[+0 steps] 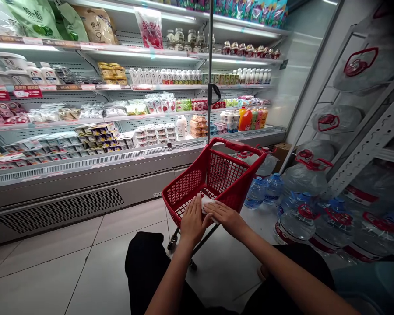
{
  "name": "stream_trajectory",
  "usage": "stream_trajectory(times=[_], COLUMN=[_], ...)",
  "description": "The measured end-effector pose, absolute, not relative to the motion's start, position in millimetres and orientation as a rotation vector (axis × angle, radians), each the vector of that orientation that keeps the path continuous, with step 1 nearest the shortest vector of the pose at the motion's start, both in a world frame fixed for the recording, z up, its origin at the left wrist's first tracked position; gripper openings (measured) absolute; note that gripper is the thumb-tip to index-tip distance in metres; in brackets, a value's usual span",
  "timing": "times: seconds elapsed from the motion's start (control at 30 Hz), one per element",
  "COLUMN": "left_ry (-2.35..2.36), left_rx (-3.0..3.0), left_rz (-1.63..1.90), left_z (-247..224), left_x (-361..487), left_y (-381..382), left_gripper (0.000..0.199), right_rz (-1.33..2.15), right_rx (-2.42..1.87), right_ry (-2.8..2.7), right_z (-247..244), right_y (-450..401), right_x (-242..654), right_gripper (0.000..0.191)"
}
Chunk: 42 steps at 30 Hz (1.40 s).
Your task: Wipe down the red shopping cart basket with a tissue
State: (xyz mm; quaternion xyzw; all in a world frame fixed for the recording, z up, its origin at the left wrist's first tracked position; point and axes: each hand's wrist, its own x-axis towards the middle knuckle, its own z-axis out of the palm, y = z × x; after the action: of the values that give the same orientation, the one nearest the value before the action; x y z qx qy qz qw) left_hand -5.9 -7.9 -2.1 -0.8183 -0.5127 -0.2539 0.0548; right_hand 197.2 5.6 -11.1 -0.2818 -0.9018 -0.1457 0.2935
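A red plastic shopping cart [188, 186] with a perforated basket stands right in front of my knees. My left hand [193, 223] lies at the basket's near edge, fingers stretched out and close together. Beside it, my right hand [226, 216] presses over a white cloth or wipe [207, 200] at the same edge. Part of the white piece shows past the right fingertips, between the two hands; the rest is hidden under the right hand. Nothing else is visible inside the basket.
A lit refrigerated case [157, 157] with shelves of dairy and drinks runs behind the cart. Its glass door has a dark handle [213, 94]. Large water bottles [295, 223] crowd the floor and rack at the right. Smaller blue-tinted bottles [256, 192] stand beside the cart.
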Motion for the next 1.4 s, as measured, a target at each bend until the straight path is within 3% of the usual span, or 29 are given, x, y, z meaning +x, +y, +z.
stream_trajectory(times=[0.37,0.73,1.07,1.4], left_ry=[-1.553,-1.285,-1.28,-1.214], left_rx=[-2.42,-2.551,-2.515,-2.58], left_rz=[-0.708,-0.714,-0.751,-0.809], left_z=[6,15,10,18], left_x=[-53,27,-1,51], left_y=[4,7,-9,-1], left_gripper=[0.065,0.068,0.07,0.071], right_rz=[-0.578,-0.524,-0.782,-0.597], right_rx=[-1.255,-0.993,-1.438,-1.151], right_ry=[-2.153,-2.352,-1.984,-2.24], right_z=[21,14,57,23], right_y=[44,34,22,4], right_x=[335,266,413,308], right_gripper=[0.075,0.071,0.072,0.077])
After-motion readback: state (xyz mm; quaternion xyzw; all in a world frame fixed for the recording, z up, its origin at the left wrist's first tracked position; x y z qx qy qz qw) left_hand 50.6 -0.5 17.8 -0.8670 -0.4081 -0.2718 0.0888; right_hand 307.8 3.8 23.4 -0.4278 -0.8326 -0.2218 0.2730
